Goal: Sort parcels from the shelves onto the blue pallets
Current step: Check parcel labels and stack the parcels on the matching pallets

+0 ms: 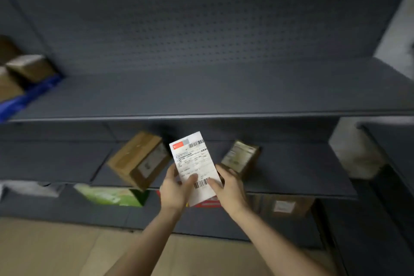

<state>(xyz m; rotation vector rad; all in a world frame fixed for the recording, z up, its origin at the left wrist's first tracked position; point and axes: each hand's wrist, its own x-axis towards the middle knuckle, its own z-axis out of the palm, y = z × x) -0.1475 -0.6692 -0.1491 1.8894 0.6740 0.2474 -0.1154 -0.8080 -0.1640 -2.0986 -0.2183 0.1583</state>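
Note:
I hold a flat white parcel [195, 163] with a barcoded shipping label up in front of the grey shelves. My left hand [175, 188] grips its lower left edge, thumb across the label. My right hand [228, 188] grips its lower right edge, thumb near the lower barcode. On the middle shelf [291, 177] behind it a brown cardboard box [139, 159] lies tilted at the left and a smaller labelled box [242, 157] stands at the right. A blue pallet [26, 96] with brown boxes [29, 67] shows at the far left.
The upper shelf board [201, 94] is bare, with a pegboard back. On the bottom shelf lie a green and white box [109, 195], a red and white parcel [208, 203], a brown labelled box [286, 206] and a pale bag [29, 188]. Tan floor [56, 248] lies below.

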